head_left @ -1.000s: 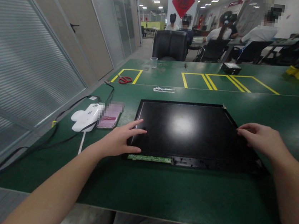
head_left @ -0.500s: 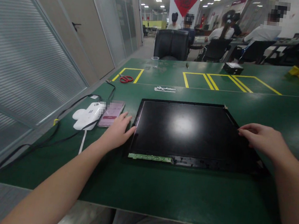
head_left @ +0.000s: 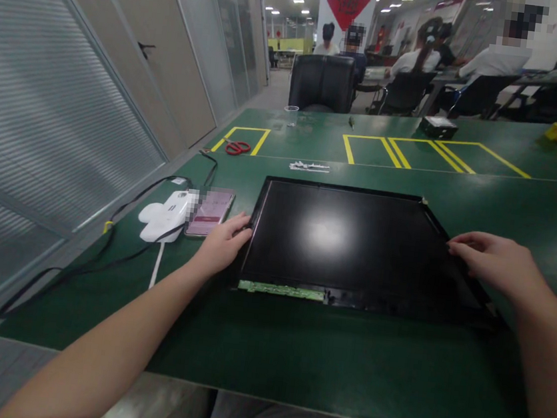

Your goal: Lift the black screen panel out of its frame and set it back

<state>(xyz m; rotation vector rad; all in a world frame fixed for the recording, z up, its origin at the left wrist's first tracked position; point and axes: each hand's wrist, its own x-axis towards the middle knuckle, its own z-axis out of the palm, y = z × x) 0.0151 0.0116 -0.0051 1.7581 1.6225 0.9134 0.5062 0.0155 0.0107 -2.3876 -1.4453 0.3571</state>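
Observation:
A black LCD screen panel lies before me in its thin dark frame, a bright reflection on its glass. Along its near left edge runs a narrow green circuit board. My left hand is closed on the panel's left edge, thumb on top and fingertips partly hidden beyond the frame. At the opposite edge, my right hand pinches the frame between thumb and fingers. Just left of my left hand lies a phone with a lit pinkish screen, partly blurred out.
On the green table, a white charger-like device with black cables sits left. Red scissors, white scraps, a clear cup and a black box lie farther back. People sit beyond an office chair.
My left hand's fingers have drawn in from beside the phone and closed on the panel's left edge. The panel has tilted or lifted slightly. My right hand keeps its hold.

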